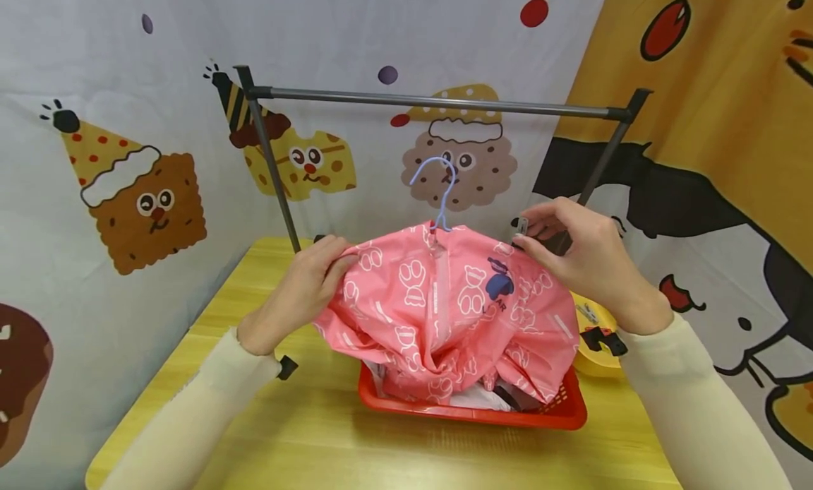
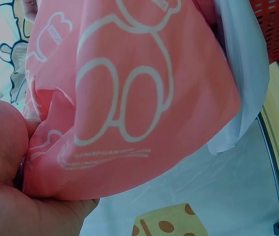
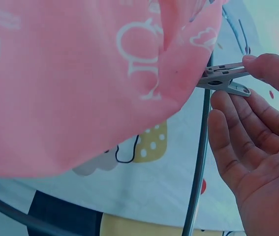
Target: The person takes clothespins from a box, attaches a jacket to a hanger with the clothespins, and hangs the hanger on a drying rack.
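Above the red plastic basket, the pink printed garment is gripped by the curled left hand; the blue hanger is inserted but unhung; a grey clip at the garment's edge is pinched by the right hand.

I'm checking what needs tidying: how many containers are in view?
2: the red basket beneath the pink garment, and the yellow container near its right end. Others may be hidden.

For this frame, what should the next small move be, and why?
Probably ease the right hand off the grey clothespin: its nose meets the edge of the pink garment and its handles stand apart, suggesting that it already grips there.
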A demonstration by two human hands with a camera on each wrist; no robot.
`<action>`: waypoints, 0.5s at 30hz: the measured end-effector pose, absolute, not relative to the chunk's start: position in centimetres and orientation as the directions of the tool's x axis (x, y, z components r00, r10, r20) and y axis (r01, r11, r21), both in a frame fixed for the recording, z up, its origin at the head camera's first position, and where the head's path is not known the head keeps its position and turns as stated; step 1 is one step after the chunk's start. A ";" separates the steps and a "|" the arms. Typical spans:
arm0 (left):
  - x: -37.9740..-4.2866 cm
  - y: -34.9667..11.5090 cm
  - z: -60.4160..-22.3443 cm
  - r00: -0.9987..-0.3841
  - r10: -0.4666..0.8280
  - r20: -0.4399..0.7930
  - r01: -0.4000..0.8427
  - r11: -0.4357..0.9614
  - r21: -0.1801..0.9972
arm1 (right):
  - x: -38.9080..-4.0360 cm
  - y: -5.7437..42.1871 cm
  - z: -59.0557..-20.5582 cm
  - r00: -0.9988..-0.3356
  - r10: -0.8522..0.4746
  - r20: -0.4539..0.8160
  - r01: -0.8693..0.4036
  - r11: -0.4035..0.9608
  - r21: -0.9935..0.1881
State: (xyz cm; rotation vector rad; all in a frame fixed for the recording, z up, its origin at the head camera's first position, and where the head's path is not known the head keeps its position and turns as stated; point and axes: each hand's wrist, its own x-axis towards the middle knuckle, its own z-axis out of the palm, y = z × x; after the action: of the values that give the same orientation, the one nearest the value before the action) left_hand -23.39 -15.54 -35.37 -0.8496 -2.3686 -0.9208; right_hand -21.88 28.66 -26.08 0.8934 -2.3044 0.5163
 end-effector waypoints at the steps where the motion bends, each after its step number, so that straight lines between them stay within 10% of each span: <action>1: -23.4 -15.5 -35.4 -0.703 0.378 0.603 0.687 0.583 0.435 | -21.9 28.6 -26.0 -0.581 -0.473 0.662 -0.710 0.692 -0.128; 15: -23.8 -15.6 -35.9 -0.680 0.365 0.636 0.707 0.556 0.437 | -22.5 26.7 -25.3 -0.512 -0.537 0.670 -0.762 0.645 -0.066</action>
State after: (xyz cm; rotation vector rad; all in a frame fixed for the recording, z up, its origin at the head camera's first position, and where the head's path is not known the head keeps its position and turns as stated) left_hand -23.83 -15.58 -35.94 -0.8640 -2.3128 -0.9535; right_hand -22.51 26.68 -25.33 1.0056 -2.2436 0.4730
